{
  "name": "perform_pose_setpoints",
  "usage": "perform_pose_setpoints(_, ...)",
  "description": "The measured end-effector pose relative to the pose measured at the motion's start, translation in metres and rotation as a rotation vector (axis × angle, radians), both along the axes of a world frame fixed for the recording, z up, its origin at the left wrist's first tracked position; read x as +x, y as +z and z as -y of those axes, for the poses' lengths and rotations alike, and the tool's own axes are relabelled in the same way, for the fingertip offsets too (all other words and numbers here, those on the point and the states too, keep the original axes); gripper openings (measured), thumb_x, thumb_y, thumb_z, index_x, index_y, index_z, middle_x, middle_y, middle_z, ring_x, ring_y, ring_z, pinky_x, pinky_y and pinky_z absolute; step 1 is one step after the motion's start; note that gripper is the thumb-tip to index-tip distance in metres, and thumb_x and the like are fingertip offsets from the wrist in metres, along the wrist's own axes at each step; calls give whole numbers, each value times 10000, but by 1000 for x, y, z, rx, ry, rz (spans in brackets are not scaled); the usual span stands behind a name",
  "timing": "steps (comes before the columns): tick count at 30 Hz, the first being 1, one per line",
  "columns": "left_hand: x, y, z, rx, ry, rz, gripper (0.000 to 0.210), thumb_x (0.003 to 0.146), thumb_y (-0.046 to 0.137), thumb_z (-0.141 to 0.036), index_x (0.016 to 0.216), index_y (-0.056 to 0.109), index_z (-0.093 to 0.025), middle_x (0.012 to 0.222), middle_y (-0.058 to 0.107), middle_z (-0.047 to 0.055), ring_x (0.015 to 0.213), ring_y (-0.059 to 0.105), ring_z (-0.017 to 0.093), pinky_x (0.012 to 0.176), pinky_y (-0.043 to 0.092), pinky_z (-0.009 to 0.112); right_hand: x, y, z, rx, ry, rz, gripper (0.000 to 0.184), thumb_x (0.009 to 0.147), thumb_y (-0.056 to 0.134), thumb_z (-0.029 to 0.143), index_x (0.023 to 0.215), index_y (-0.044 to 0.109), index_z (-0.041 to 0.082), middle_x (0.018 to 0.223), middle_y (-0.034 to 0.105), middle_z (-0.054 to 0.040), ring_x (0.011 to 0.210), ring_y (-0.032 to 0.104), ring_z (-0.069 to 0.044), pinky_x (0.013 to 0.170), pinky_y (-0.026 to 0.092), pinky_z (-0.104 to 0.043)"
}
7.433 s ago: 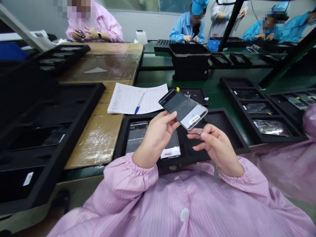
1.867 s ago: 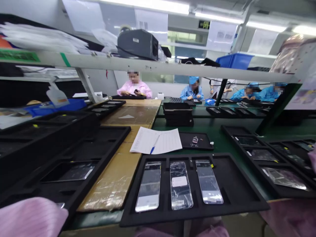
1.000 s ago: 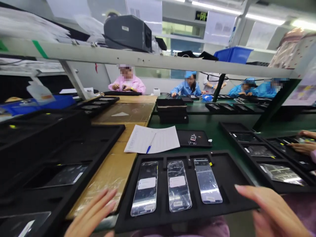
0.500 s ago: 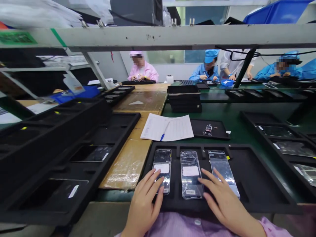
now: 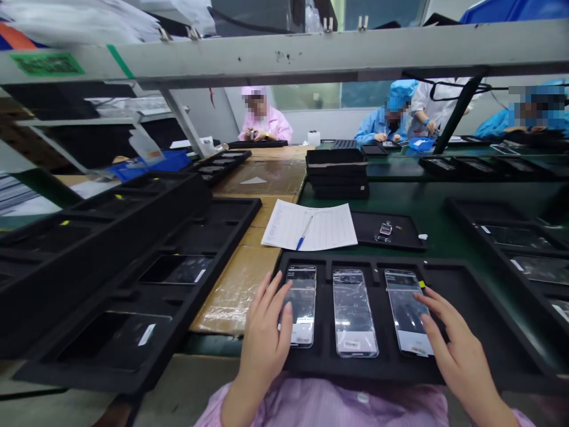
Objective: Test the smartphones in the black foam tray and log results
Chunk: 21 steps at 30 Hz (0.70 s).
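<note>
Three lit smartphones lie side by side in a black foam tray (image 5: 462, 296). My left hand (image 5: 264, 326) is at the edge of the left smartphone (image 5: 304, 305), fingers spread, its fingertips over the screen's left side. Beyond it, the middle smartphone (image 5: 354, 311) has a wrinkled clear film and no hand on it. On the right smartphone (image 5: 402, 308), the fingertips of my right hand (image 5: 462, 344) reach over the right edge of the screen, fingers apart. Each screen has a pale panel at its bottom. Whether the fingertips press the glass, I cannot tell.
A paper form (image 5: 284, 225) with a blue pen (image 5: 304, 232) lies behind the tray. A small black tray (image 5: 406, 234) is beside it. More phone trays stand at left (image 5: 208, 237) and right (image 5: 471, 219). Stacked trays (image 5: 336, 172) and several co-workers are farther back.
The white pop-up boxes on the left and middle smartphones are gone. My right hand has moved right, from beside the middle smartphone to the right one. My left hand has shifted slightly.
</note>
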<state>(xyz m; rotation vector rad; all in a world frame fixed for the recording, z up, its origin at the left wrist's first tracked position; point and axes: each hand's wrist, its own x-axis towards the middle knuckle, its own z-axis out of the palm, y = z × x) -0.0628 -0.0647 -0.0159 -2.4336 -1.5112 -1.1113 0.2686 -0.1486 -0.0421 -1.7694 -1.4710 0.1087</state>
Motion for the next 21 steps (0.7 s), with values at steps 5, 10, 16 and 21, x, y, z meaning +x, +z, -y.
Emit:
perform_pose_setpoints(5, -8, -19, -9, -163, 24, 126, 377, 1026, 408, -336, 1341, 581, -221, 1473, 576, 113, 1460, 431, 302, 1139, 445, 584, 11, -2, 1, 7, -102, -109, 411, 997, 443, 520, 1251, 652, 274, 1438, 603, -84, 1344, 555, -329, 1101, 465, -582)
perform_pose_setpoints(10, -14, -23, -13, -268, 34, 171, 409, 1009, 416, -430, 1324, 593, -238, 1458, 586, 113, 1458, 430, 317, 1180, 373, 643, 10, 0, -1, -48, -74, -215, 393, 1010, 431, 484, 1254, 657, 275, 1444, 600, -78, 1339, 566, -294, 1113, 479, -513)
perform_pose_setpoints(16, -13, -25, -19, -298, 44, 164, 451, 987, 422, -488, 1322, 597, -242, 1445, 595, 110, 1452, 439, 330, 1195, 350, 646, 9, 0, -5, -56, -59, -256, 382, 999, 465, 468, 1241, 678, 263, 1440, 604, -99, 1356, 552, -301, 1117, 473, -508)
perform_pose_setpoints(21, -12, -29, -23, -324, 61, 137, 511, 974, 411, -536, 1314, 597, -203, 1438, 593, 147, 1445, 445, 356, 1180, 368, 654, 10, 1, -5, -68, -32, -323, 375, 993, 480, 479, 1227, 679, 263, 1427, 615, -104, 1379, 530, -295, 1139, 447, -508)
